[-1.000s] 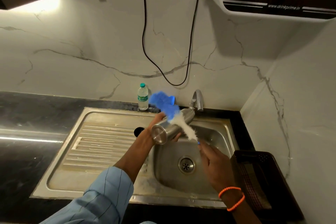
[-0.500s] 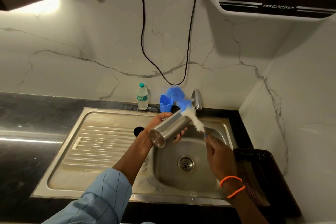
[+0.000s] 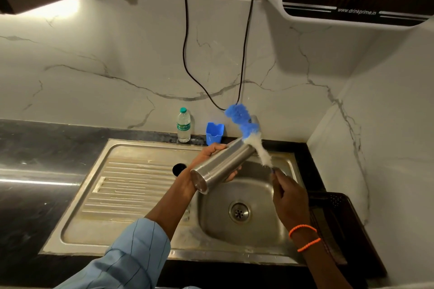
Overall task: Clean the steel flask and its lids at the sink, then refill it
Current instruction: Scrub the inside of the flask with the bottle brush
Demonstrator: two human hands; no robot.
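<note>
**Flask tilted over the basin, brush at its mouth**

Steel flask (image 3: pixel 220 166) is held in the air above the sink (image 3: pixel 141 195), just over the left rim of the round basin, with its long axis slanting: the closed base points down and toward the person, the mouth up and away toward the tap (image 3: pixel 254 121). The left hand (image 3: pixel 211 159) is wrapped around the lower body of the flask, fingers curled under it and thumb over the top. The right hand (image 3: pixel 287 195) is over the right side of the basin and pinches the thin handle of a bottle brush (image 3: pixel 249 134), whose white and blue bristles stand outside the flask, right beside its mouth. The brush runs up and left from the right hand, roughly crosswise to the flask's axis, so my reading is that it has to be swung into line with the mouth before it can go in. The right hand is the nearer one to the mouth.

Counted: one flask, one brush, one plastic water bottle (image 3: pixel 183 128) and one blue cup (image 3: pixel 214 133) on the surface behind the sink, one dark basket (image 3: pixel 340 230) to the right of it. No lid is clearly visible; the dark round thing (image 3: pixel 179 168) on the drainboard may be one.
</note>
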